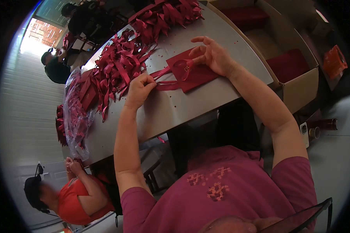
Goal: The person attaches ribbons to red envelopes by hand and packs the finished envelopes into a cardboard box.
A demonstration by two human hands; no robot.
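Observation:
A flat dark-red paper bag (200, 77) with a small gold emblem lies on the grey table. Red ribbon handles (167, 83) run from its left end to my left hand (140, 90), whose fingers are closed on them in a pinch. Over the bag is my right hand (216, 58), its fingers spread apart. One of its fingertips meets a looped ribbon (187, 65) on the bag's face; whether it presses on the ribbon I cannot tell.
Heaped red ribboned bags (120, 62) cover the table's far left side, some in a clear plastic bag (76, 112). A cardboard box (299, 91) holding red stacks stands at the right. A person in orange (83, 198) sits at lower left; other people are farther back.

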